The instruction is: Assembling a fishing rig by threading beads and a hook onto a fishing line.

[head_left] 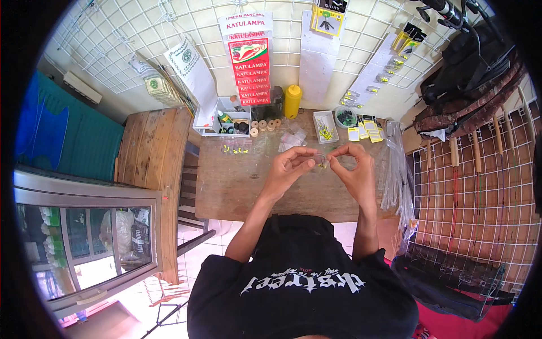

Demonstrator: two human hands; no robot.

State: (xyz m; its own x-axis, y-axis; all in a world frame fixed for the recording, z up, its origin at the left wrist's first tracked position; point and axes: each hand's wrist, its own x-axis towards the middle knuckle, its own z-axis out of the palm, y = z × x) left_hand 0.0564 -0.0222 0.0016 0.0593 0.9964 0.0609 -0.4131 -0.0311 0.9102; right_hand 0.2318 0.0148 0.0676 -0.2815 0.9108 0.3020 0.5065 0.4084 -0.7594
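Above the middle of the wooden table, my left hand and my right hand meet with thumbs and forefingers pinched. Between the fingertips is a small clear plastic bag with a yellow-green piece at its lower part; finer detail is too small to make out. Just beyond the hands lie loose clear bags. A white tray behind them holds several small yellow-green pieces. To the left, a row of small clear packets with yellow-green pieces rests on the table.
Along the back stand a white organizer box, wooden spools, a yellow bottle and a round tub. Yellow-and-white cards lie right of it. Long clear plastic sleeves hang over the right edge. Packets hang on the wall grid.
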